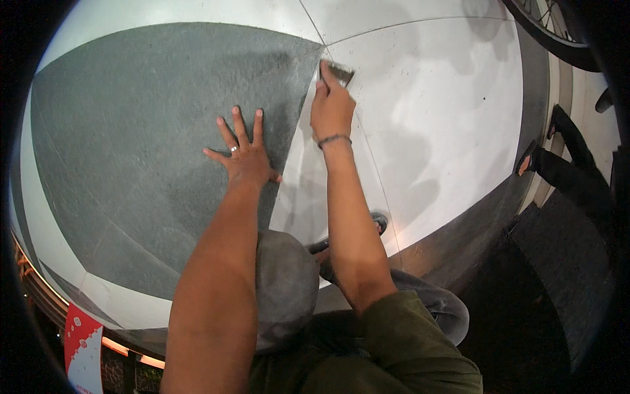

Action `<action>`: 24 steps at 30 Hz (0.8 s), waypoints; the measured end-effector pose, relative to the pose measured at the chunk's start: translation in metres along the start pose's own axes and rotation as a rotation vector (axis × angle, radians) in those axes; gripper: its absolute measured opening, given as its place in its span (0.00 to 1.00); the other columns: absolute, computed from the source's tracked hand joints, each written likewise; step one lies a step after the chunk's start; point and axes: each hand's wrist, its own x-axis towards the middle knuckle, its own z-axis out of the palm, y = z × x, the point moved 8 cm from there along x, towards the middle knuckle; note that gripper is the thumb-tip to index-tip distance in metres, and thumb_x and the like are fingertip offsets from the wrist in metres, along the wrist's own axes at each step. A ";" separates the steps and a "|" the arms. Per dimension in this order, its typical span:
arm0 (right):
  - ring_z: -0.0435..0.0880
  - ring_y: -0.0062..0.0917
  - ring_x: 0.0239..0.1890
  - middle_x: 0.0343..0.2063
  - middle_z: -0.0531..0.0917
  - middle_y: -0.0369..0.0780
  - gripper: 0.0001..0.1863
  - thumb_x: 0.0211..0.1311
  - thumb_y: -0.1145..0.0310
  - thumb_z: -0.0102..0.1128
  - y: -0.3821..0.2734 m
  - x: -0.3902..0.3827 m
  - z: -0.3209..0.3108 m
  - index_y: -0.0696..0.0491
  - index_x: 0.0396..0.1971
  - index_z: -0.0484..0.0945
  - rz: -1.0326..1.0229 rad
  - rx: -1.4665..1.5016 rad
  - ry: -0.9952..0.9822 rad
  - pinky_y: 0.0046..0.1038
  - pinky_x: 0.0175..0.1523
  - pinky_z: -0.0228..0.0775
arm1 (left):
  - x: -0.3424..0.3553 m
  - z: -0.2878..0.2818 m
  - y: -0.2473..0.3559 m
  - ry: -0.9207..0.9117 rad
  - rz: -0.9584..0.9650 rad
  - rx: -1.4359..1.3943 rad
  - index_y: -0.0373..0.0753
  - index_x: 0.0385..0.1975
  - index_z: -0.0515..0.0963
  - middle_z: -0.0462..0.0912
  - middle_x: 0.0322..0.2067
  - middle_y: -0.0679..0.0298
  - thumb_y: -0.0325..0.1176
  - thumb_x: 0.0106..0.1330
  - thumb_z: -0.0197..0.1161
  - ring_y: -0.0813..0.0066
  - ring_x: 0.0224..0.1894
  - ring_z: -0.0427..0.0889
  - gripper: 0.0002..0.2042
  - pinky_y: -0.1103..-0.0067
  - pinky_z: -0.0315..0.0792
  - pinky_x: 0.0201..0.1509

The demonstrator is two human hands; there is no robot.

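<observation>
- A red and white banner shows at the far left, beyond the floor.
- The left hand rests on the grey floor section, its grip spread wide, holding nothing.
- The right hand has its grip pinching a flat dark scraper, index finger laid along it. The scraper is on the white floor section, just beside the grey border, near where the seams meet.
- Work there seems under way; how much is done cannot be told. A dark speck remains on the white, perhaps left to clear.
- Far right: a wheel and another person's sandalled foot.
</observation>
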 end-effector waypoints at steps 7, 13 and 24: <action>0.83 0.55 0.43 0.40 0.83 0.58 0.26 0.72 0.70 0.55 0.014 -0.023 0.013 0.39 0.69 0.72 0.058 -0.101 -0.045 0.51 0.50 0.74 | -0.002 -0.001 -0.002 -0.047 -0.027 0.008 0.63 0.78 0.24 0.11 0.77 0.52 0.61 0.38 0.84 0.37 0.76 0.10 0.76 0.22 0.36 0.66; 0.84 0.55 0.43 0.39 0.84 0.59 0.24 0.72 0.70 0.54 0.014 -0.029 0.015 0.46 0.67 0.75 -0.007 -0.020 0.011 0.49 0.52 0.74 | 0.000 -0.001 -0.003 -0.077 -0.030 -0.004 0.63 0.78 0.24 0.12 0.77 0.52 0.60 0.37 0.85 0.37 0.76 0.10 0.77 0.22 0.37 0.67; 0.85 0.48 0.37 0.38 0.86 0.55 0.23 0.73 0.72 0.54 0.004 -0.008 0.010 0.46 0.67 0.75 -0.013 -0.053 -0.023 0.43 0.47 0.75 | 0.004 0.005 -0.005 -0.020 -0.015 -0.019 0.60 0.78 0.24 0.11 0.77 0.52 0.58 0.32 0.87 0.36 0.76 0.12 0.80 0.21 0.37 0.66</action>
